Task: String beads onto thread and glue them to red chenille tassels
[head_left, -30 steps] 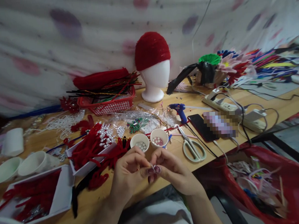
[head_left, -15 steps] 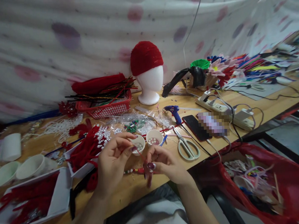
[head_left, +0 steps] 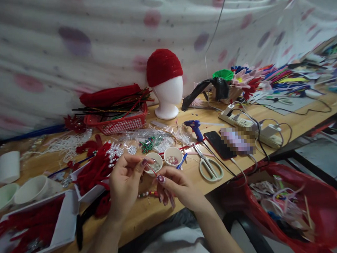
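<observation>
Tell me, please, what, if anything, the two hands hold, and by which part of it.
A thin red strand: the left hand pinches the upper part, the right hand the lower part. Its exact ends cannot be made out.

Thin red strand [head_left: 152, 170], held aslant

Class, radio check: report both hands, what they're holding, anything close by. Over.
Left hand and right hand pinching red cord, straight between them. Cup of beads close behind. Beaded strand partly hidden by right hand.
</observation>
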{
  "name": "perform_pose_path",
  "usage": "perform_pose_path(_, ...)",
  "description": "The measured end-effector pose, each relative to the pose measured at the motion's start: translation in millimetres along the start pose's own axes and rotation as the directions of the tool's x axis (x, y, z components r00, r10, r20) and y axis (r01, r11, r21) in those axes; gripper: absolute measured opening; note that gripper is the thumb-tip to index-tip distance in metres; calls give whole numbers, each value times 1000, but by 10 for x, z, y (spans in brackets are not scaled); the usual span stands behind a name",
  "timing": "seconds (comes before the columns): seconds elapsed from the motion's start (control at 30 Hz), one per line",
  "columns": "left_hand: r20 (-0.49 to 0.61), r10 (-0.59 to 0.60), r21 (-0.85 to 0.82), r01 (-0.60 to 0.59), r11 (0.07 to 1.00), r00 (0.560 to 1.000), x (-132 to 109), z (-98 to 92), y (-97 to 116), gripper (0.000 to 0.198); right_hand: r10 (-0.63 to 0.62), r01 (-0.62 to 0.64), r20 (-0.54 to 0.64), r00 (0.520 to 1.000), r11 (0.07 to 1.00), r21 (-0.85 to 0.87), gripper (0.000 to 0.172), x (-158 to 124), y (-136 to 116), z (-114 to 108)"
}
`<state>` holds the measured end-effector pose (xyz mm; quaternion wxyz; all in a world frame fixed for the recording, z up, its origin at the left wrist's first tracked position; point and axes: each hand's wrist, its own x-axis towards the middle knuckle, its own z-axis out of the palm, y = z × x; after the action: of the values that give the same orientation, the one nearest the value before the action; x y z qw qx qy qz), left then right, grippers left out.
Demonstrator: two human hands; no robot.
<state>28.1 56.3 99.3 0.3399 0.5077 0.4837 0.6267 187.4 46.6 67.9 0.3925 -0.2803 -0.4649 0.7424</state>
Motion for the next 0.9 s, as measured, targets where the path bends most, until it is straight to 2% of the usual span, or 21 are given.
perform_pose_path(0.13,-5,47,-9,-47,999,999,8,1,-38,34,67,-68,34,997,997,30,47,3,30,-29)
perform_pose_path(0.3,1,133,8,-133,991,991,33,-34,-101,32,26,-36,69,997,989,144,53,8,71,-41)
perform_pose_path(0.53,31,284,85,-285,955,958,15,-97,-189,17,42,-50,70,997,992,118,57,2,80,-19)
perform_pose_path(0.7,24,278,143,-279,950,960,-3,-133,-208,17,32,-44,70,997,985,168,54,-15,96,-2)
perform_pose_path(0.9,-19,267,186,-259,948,963,-2,-208,-237,21,110,-131,105,988,967,217,64,-34,94,52)
